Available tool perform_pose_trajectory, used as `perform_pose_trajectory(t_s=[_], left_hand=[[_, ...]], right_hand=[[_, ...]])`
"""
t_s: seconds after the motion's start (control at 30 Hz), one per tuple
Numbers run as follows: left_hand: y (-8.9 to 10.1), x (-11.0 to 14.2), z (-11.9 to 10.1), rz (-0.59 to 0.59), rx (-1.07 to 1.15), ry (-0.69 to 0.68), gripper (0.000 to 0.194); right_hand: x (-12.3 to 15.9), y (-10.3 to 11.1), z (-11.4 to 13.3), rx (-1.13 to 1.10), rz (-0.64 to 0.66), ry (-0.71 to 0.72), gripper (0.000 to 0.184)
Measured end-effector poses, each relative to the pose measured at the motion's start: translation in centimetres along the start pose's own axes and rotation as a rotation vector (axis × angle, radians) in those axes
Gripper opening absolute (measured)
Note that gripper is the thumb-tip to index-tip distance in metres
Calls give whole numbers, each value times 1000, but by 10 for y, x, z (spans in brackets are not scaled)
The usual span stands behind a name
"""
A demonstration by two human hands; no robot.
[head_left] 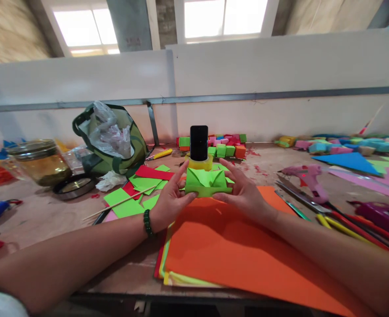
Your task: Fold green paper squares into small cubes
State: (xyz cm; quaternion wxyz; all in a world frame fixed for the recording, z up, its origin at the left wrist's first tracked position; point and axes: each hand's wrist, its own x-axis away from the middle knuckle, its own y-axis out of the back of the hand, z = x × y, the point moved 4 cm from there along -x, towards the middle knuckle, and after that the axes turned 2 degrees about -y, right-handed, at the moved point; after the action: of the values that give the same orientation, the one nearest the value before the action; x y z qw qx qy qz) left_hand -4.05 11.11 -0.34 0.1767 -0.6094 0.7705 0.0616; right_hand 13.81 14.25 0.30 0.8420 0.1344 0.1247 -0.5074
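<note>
Between my two hands is a folded green paper box (207,182), its top flaps creased and partly raised. My left hand (173,193) grips its left end, thumb along the near side. At the right end my right hand (244,191) holds it the same way, thumb in front and fingers behind. Under my hands lies a stack of coloured paper with an orange sheet (227,246) on top. Just beyond the box, a black phone (199,143) stands upright in a roll of yellow tape (201,164).
Green and red paper pieces (125,202) with a thin wooden stick (118,203) lie left. A bag (131,132) and a glass jar (39,163) stand farther left. On the right are a pink glue gun (308,178), scissors (339,226) and a blue paper triangle (349,162).
</note>
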Motion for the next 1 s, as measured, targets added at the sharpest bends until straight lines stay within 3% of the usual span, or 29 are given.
perform_pose_trajectory(t_s=[0.1,0.23,0.47,0.57,0.67,0.77,0.83,0.9,1.0], left_hand=[[-2,1,1,75,-166,2,65],[3,0,1,22,-296,34,39],[6,-2,-1,-110,-265,-6,19],[3,-2,-1,-93,-120,-6,47],[0,-2,-1,-71,-1,2,88],[0,-3,-2,-81,29,42,100],[0,-3,-2,-72,42,87,87],[-1,-3,1,-54,37,156,61],[1,-3,6,-74,8,264,38]], right_hand=[[1,3,2,154,-35,38,59],[0,7,9,404,-104,128,18],[-2,7,3,199,-159,19,33],[-1,6,1,104,-175,-56,40],[-2,4,1,32,-171,-119,64],[-2,3,2,10,-126,-156,68],[-3,2,1,12,-89,-169,52],[-3,2,0,14,-77,-168,38],[-2,2,-2,15,-79,-168,31]])
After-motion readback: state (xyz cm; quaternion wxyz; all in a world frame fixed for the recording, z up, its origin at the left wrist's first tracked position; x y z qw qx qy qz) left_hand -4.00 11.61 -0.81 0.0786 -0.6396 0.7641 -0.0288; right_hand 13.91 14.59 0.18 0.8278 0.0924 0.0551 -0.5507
